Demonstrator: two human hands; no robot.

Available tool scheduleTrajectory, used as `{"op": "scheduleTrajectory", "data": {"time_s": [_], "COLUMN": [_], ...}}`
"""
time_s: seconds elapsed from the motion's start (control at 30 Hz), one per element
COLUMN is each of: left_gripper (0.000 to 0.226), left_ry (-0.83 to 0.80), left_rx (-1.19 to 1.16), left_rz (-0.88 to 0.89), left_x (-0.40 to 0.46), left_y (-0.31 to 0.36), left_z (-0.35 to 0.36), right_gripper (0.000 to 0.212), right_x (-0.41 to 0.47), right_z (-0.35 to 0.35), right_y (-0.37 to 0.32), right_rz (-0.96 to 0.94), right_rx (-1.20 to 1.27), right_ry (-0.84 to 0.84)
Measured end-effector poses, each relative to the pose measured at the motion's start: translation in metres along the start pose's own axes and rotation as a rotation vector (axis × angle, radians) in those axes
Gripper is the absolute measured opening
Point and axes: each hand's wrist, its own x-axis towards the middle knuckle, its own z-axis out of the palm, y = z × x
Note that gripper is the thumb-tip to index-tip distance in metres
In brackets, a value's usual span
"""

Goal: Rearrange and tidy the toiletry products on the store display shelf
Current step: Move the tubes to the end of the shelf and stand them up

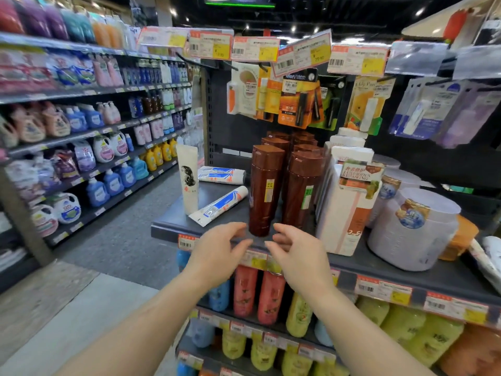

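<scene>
Tall brown bottles stand in rows on the dark display shelf (173,222); the front one (264,189) is nearest me. My left hand (217,253) and my right hand (295,253) hover just in front of its base, fingers loosely spread, holding nothing and apart from the bottle. A cream tube (188,179) stands upright at the shelf's left. Two white-and-blue tubes lie flat beside it, one near the front edge (219,206) and one further back (221,175).
White boxed products (344,207) and pale lidded jars (412,229) fill the shelf's right side. Carded items hang on pegs above (298,101). Coloured bottles fill the lower shelves (260,297). An aisle with detergent racks (81,158) runs to the left.
</scene>
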Motion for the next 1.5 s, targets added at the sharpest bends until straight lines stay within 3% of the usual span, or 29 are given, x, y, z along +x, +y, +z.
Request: {"op": "scheduleTrajectory", "data": {"time_s": [0.2, 0.3, 0.43, 0.6, 0.7, 0.8, 0.9, 1.27, 1.33, 1.5], "left_gripper": [0.023, 0.025, 0.055, 0.087, 0.078, 0.047, 0.038, 0.034, 0.042, 0.061], "left_ry": [0.146, 0.179, 0.16, -0.132, -0.292, -0.396, -0.497, -0.66, -0.729, -0.702], "left_rx": [-0.017, -0.015, -0.162, -0.346, -0.412, -0.455, -0.453, -0.449, -0.36, -0.066], "left_rz": [-0.166, -0.212, -0.292, -0.246, -0.186, -0.093, -0.012, 0.268, 0.375, 0.592], "left_x": [-0.011, 0.0, 0.033, 0.082, 0.104, 0.128, 0.153, 0.205, 0.224, 0.299], "left_y": [-0.03, -0.056, -0.096, -0.15, -0.171, -0.188, -0.191, -0.198, -0.205, -0.234], "left_z": [-0.039, -0.057, -0.072, -0.078, -0.071, -0.06, -0.053, -0.042, -0.046, -0.06], "right_gripper": [0.038, 0.037, 0.04, 0.044, 0.051, 0.062, 0.067, 0.049, 0.037, 0.028], "right_x": [0.001, 0.01, 0.038, 0.074, 0.082, 0.088, 0.104, 0.165, 0.169, 0.184], "right_z": [0.043, 0.064, 0.096, 0.138, 0.156, 0.168, 0.17, 0.179, 0.181, 0.192], "right_y": [-0.032, -0.048, -0.069, -0.089, -0.093, -0.09, -0.086, -0.074, -0.071, -0.071], "right_rz": [-0.11, -0.137, -0.121, -0.006, 0.069, 0.15, 0.225, 0.225, 0.234, 0.346], "right_rx": [0.037, 0.018, -0.016, -0.078, -0.132, -0.176, -0.278, -0.465, -0.489, -0.462], "right_ry": [-0.108, -0.137, -0.081, -0.022, 0.034, 0.047, 0.027, 0.082, 0.105, 0.128]}}
